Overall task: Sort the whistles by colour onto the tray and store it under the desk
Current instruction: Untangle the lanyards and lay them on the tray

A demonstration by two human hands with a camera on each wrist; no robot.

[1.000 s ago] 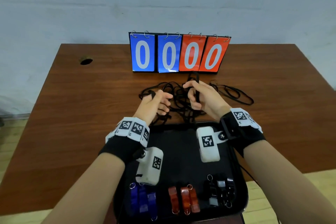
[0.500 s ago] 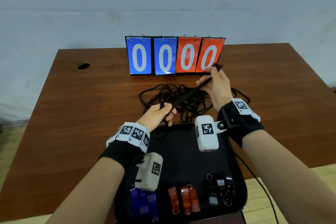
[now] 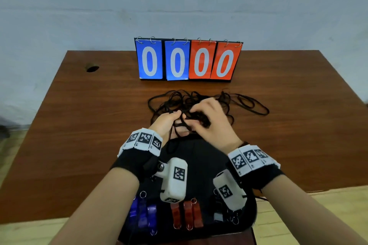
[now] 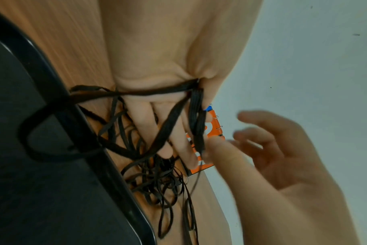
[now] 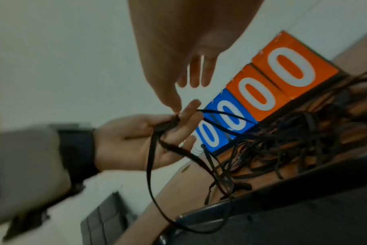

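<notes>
A black tray [image 3: 199, 157] lies at the desk's near edge. Along its front sit blue whistles [image 3: 142, 215] on the left, red whistles [image 3: 187, 215] in the middle and black whistles [image 3: 225, 215] on the right, partly hidden by the wrist cameras. Behind the tray lies a tangle of black lanyards [image 3: 245, 103]. Over that tangle, my left hand [image 3: 176, 115] pinches a folded lanyard cord [image 4: 172, 87] under its thumb, and loops trail onto the tray rim [image 4: 52, 92]. My right hand [image 3: 196, 111] is beside it with loose fingers, its thumb [image 5: 175, 106] touching the held cord.
A flip scoreboard [image 3: 188, 59] showing 0000, two blue and two orange cards, stands at the back of the brown desk [image 3: 79, 125]. A cable hole [image 3: 92, 68] is at the back left. Pale floor shows past the near edge.
My right hand had drawn a cord out taut toward the scoreboard; it has come back down to the left hand. The left hand still holds the cord.
</notes>
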